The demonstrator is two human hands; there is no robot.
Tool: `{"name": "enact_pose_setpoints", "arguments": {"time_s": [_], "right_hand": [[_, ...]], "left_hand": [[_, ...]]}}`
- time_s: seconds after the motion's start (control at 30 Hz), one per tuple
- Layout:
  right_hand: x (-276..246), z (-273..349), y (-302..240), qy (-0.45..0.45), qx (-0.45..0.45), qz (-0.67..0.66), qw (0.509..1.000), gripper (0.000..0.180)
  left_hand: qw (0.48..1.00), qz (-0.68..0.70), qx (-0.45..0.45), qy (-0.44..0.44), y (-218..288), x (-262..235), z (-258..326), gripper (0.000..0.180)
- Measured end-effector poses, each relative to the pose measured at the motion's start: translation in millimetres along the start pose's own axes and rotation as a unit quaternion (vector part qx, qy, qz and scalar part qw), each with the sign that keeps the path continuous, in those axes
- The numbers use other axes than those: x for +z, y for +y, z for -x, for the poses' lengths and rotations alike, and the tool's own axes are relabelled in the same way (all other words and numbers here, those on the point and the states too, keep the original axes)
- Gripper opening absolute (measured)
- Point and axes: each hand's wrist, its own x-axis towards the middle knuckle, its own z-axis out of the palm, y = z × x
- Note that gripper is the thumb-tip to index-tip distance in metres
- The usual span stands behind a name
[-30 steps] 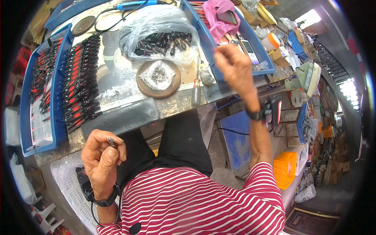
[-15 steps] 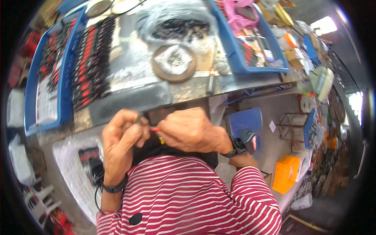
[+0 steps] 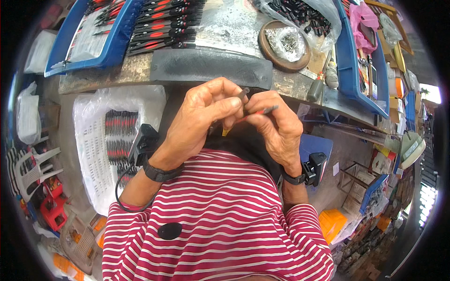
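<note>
My left hand [image 3: 201, 119] and my right hand [image 3: 276, 126] meet close in front of my chest, just below the workbench edge. The left fingers pinch a small dark grey piece [image 3: 243, 92]. The right fingers hold a thin red-and-black tool part [image 3: 262, 111] lying across toward the left hand. Both wrists carry black bands with small devices. A round wooden dish of small metal screws [image 3: 284, 44] sits on the bench just beyond the hands.
Blue trays of red-and-black tools [image 3: 154, 23] line the bench [image 3: 117, 75]. A clear bag of black parts [image 3: 304, 11] lies at the back. A screwdriver [image 3: 318, 85] rests near the bench edge. A white plastic sheet with more tools [image 3: 117, 140] lies at lower left.
My right hand came back from the bench to meet the left in front of my chest. The view has tilted down, so the bench sits higher in the picture.
</note>
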Motion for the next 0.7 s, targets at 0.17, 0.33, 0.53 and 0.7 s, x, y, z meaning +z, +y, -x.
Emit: {"name": "enact_pose_setpoints", "arguments": {"time_s": [0.17, 0.33, 0.53, 0.7], "right_hand": [[8.6, 12.0, -7.2, 0.039, 0.202, -0.088, 0.975, 0.008], [12.5, 13.6, -7.3, 0.038, 0.216, -0.076, 0.973, 0.027], [21.7, 15.8, -7.0, 0.064, 0.220, -0.115, 0.967, 0.046], [25.5, 17.3, -5.0, 0.049, 0.244, -0.116, 0.961, 0.050]], "left_hand": [[0.998, -0.023, 0.033, 0.042, -5.4, -1.2, 1.9, 0.016], [0.992, -0.066, 0.054, 0.095, -11.4, 1.3, 1.1, 0.015], [0.996, -0.024, 0.031, 0.086, -18.3, -2.1, -4.7, 0.014], [0.996, -0.013, 0.010, 0.089, -25.8, -4.5, -7.5, 0.015]]}}
